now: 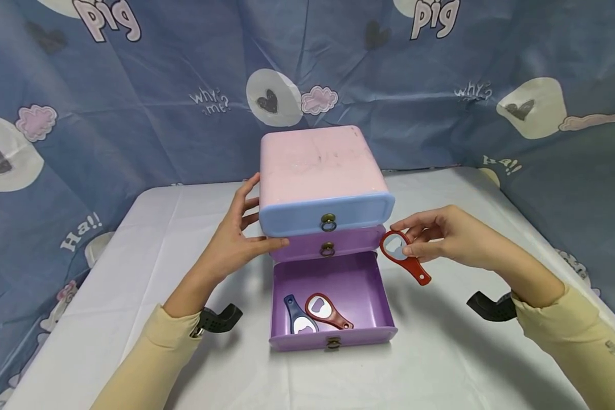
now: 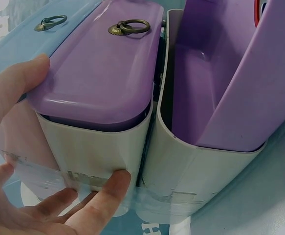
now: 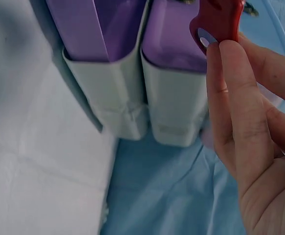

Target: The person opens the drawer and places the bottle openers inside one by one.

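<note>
In the head view, my right hand [image 1: 448, 236] pinches a red bottle opener [image 1: 415, 270] by its round head, just right of the drawer cabinet [image 1: 318, 165]. The right wrist view shows the red opener [image 3: 219, 19] between thumb and fingers. My left hand [image 1: 230, 245] rests spread against the cabinet's left side, fingers fairly straight. In the left wrist view, its thumb touches the middle purple drawer [image 2: 103, 68] near its front edge. The bottom purple drawer [image 1: 333, 273] is pulled out. Inside lie a blue bottle opener [image 1: 295, 310] and another red bottle opener [image 1: 338, 320], close together.
The cabinet has a pink top and a blue top drawer [image 1: 297, 220], which is closed, with a ring pull. It stands on a white-covered table [image 1: 210, 364]. Behind hangs a blue printed cloth [image 1: 184, 136]. Black straps with cameras sit on both wrists.
</note>
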Demonstrator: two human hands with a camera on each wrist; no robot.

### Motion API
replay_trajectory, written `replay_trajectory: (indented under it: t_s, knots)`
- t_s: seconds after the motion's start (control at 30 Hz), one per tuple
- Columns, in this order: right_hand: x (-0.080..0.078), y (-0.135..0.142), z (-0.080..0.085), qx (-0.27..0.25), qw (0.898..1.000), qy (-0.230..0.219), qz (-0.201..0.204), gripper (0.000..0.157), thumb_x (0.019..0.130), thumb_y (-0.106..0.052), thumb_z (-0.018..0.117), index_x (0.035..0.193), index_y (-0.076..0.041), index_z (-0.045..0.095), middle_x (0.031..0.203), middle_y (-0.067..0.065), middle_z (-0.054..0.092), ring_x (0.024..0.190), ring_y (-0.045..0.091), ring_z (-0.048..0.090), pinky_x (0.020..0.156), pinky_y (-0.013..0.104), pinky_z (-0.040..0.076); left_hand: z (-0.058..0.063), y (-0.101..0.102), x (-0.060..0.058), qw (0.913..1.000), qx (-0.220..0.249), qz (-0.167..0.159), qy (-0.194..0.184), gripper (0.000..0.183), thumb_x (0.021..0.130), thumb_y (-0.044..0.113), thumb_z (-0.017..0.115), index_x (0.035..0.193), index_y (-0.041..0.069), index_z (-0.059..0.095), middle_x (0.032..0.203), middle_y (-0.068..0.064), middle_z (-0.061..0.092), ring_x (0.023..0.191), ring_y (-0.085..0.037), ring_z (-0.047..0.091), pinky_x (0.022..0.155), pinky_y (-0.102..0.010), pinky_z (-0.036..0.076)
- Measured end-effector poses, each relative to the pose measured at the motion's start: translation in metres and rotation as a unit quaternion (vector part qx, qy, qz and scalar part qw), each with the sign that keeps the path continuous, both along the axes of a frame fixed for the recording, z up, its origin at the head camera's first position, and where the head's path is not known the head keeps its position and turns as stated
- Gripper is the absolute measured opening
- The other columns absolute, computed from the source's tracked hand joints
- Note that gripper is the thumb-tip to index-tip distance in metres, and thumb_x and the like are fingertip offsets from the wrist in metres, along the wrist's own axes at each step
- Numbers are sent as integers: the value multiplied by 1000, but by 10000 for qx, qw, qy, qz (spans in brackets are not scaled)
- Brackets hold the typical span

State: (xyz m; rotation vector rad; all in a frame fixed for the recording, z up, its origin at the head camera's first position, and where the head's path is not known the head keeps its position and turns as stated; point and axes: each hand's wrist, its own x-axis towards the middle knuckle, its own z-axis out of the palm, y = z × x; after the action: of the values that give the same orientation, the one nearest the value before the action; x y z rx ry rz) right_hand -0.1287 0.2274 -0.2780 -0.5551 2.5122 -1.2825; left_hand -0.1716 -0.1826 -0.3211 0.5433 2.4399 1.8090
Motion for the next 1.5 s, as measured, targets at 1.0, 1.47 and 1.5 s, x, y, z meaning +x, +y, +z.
replay_trajectory:
  t_s: [1.0, 1.47, 1.5]
  knots:
    - [10, -61, -28, 774, 9919, 571, 827, 37, 92, -13, 86, 128, -9, 78, 101, 1, 78, 88, 11, 77, 74, 26, 62, -1, 0, 1, 10000, -54, -39, -44, 124, 82, 9, 94, 164, 59, 16, 170, -13, 30, 154, -38, 42, 107, -64, 54]
    - [9, -85, -32, 1122, 9878, 505, 957, 35, 92, -8, 85, 126, -3, 78, 93, -2, 81, 78, 4, 70, 69, 22, 59, -1, 0, 1, 10000, -32, -35, -26, 124, 82, 9, 94, 165, 59, 16, 170, -13, 30, 155, -38, 42, 107, -64, 54]
    - [8, -87, -32, 1140, 9874, 503, 977, 35, 92, -7, 85, 126, -2, 78, 92, -2, 80, 76, 4, 70, 68, 22, 59, 0, 0, 1, 10000, -37, -36, -13, 124, 82, 9, 94, 165, 59, 16, 170, -14, 30, 154, -38, 42, 106, -63, 55]
